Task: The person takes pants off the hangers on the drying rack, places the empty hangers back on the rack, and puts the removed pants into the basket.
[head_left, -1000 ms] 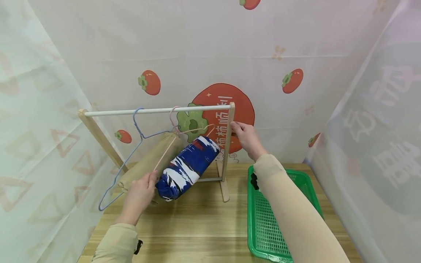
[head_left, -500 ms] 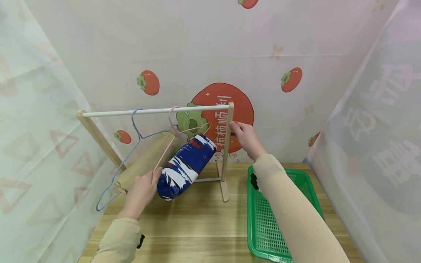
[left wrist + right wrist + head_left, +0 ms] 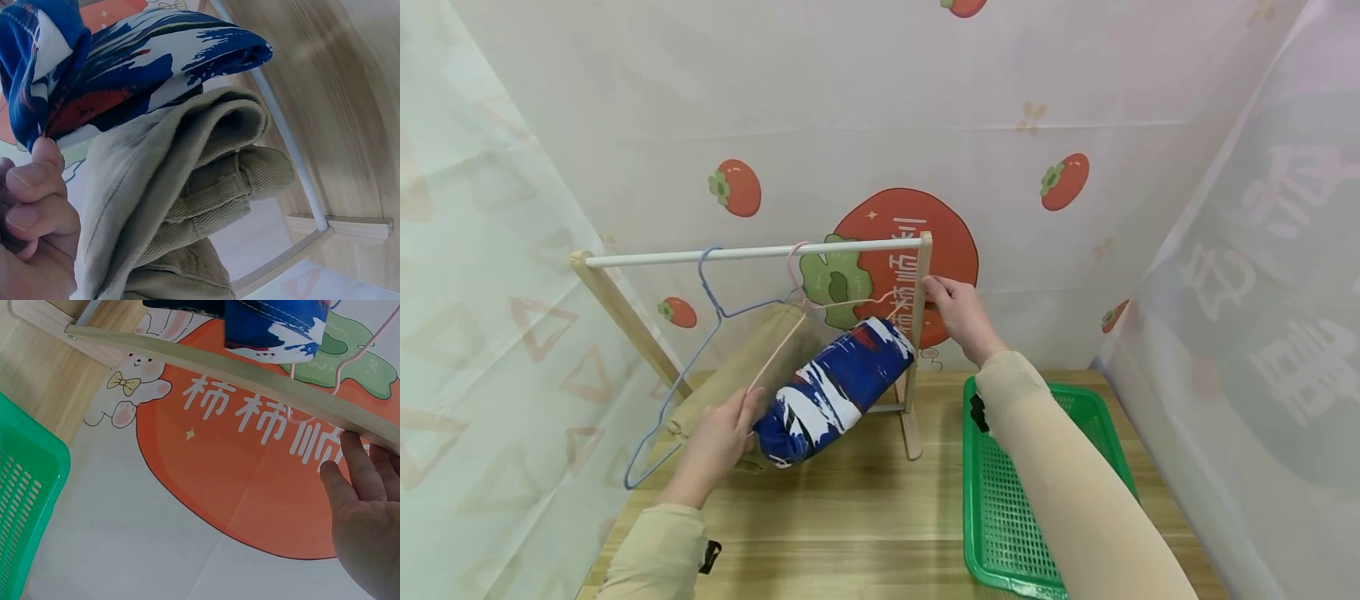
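Observation:
A pink hanger (image 3: pixel 778 346) hooks over the white rail (image 3: pixel 850 247) of a small clothes rack. My left hand (image 3: pixel 718 437) pinches its lower left end, beside a folded blue, white and red printed garment (image 3: pixel 850 379) draped on it. In the left wrist view, thumb and fingers come right to the gathered edge of this garment (image 3: pixel 150 69). Khaki trousers (image 3: pixel 181 162) hang folded behind it. My right hand (image 3: pixel 964 312) holds the rack's right wooden post (image 3: pixel 919 333); the right wrist view shows some fingertips (image 3: pixel 353 440) at its edge.
A blue hanger (image 3: pixel 706 337) hangs from the rail on the left. A green perforated basket (image 3: pixel 972 500) stands at the right of the wooden table (image 3: pixel 842 533), partly under my right forearm. Patterned sheets (image 3: pixel 1000 83) enclose the back and sides.
The pink hanger and printed garment swing slightly left, then back right, with the right end now nearer the post. My left hand shifts a little with them; the right hand stays in place.

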`<move>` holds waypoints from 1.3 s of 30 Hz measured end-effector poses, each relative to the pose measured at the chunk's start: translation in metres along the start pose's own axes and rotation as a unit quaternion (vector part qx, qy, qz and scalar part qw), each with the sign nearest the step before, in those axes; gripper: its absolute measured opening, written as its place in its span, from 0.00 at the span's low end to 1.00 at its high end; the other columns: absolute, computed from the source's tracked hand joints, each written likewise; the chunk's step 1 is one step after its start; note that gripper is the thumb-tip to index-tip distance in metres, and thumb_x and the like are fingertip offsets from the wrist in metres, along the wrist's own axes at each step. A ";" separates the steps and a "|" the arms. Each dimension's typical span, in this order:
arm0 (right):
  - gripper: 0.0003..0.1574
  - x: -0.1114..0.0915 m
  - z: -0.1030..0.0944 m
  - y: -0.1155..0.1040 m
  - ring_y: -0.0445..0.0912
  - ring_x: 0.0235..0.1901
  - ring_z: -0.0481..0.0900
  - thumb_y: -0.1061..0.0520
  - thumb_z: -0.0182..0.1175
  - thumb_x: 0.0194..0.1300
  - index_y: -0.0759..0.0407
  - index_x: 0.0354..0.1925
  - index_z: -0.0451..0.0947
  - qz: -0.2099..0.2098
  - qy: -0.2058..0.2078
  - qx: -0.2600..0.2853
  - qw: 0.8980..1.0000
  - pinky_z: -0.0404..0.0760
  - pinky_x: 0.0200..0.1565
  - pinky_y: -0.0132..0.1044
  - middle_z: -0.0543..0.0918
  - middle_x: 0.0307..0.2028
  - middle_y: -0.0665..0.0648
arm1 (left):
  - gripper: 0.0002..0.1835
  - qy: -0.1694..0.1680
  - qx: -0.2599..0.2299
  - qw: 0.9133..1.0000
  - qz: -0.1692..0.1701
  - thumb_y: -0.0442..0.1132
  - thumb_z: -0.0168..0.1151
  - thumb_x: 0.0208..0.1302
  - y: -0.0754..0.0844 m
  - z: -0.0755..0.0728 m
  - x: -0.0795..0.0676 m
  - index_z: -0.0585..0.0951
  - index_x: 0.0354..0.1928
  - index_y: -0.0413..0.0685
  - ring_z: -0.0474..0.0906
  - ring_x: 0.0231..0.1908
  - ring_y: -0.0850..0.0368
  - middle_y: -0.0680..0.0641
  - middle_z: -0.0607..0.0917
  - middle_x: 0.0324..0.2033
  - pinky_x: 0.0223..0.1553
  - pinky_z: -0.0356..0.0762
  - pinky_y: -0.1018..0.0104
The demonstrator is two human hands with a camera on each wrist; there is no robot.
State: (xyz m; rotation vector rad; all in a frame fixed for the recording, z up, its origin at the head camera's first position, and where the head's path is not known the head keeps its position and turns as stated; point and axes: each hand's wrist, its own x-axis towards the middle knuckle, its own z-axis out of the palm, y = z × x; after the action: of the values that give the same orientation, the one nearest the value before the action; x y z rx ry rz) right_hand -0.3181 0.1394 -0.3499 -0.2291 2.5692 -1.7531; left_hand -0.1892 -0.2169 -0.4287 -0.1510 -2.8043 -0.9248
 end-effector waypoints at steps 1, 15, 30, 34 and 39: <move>0.36 0.000 0.000 0.000 0.52 0.65 0.77 0.34 0.47 0.78 0.50 0.74 0.68 0.001 0.001 0.000 1.000 0.64 0.72 0.57 0.77 0.67 0.56 | 0.26 -0.003 -0.004 1.000 0.002 0.56 0.39 0.83 0.000 0.000 0.000 0.75 0.35 0.45 0.74 0.17 0.58 0.51 0.77 0.14 0.27 0.73 0.58; 0.34 -0.003 0.002 -0.002 0.53 0.63 0.79 0.36 0.46 0.79 0.50 0.72 0.71 0.002 0.007 0.006 1.000 0.66 0.71 0.56 0.79 0.64 0.56 | 0.24 -0.010 -0.061 0.997 0.042 0.51 0.44 0.84 -0.003 -0.004 -0.001 0.73 0.28 0.46 0.73 0.15 0.61 0.53 0.77 0.14 0.22 0.72 0.66; 0.35 -0.003 0.001 -0.002 0.53 0.64 0.78 0.36 0.46 0.79 0.50 0.73 0.69 0.010 0.005 -0.001 1.000 0.62 0.72 0.59 0.78 0.66 0.56 | 0.28 0.017 -0.136 0.990 0.027 0.51 0.45 0.83 -0.011 -0.010 0.001 0.74 0.22 0.45 0.72 0.09 0.60 0.50 0.79 0.12 0.14 0.71 0.66; 0.35 -0.002 0.001 -0.001 0.52 0.64 0.79 0.36 0.47 0.79 0.50 0.73 0.70 0.009 0.005 -0.007 1.000 0.63 0.72 0.59 0.79 0.65 0.56 | 0.28 0.022 -0.140 0.989 0.031 0.50 0.46 0.83 -0.014 -0.012 0.001 0.75 0.22 0.44 0.71 0.08 0.61 0.51 0.79 0.11 0.13 0.71 0.66; 0.36 -0.001 0.001 0.000 0.51 0.64 0.78 0.34 0.47 0.78 0.49 0.73 0.70 0.012 0.004 -0.011 1.000 0.63 0.72 0.59 0.79 0.65 0.55 | 0.28 0.021 -0.137 0.990 0.037 0.49 0.46 0.83 -0.016 -0.016 -0.002 0.74 0.22 0.43 0.71 0.08 0.60 0.51 0.78 0.10 0.14 0.71 0.66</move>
State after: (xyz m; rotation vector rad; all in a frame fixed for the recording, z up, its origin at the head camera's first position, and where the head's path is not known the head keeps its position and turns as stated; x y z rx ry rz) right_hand -0.3174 0.1387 -0.3502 -0.1914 2.5874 -1.7217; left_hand -0.1871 -0.2397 -0.4262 -0.2667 -2.6009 -1.2749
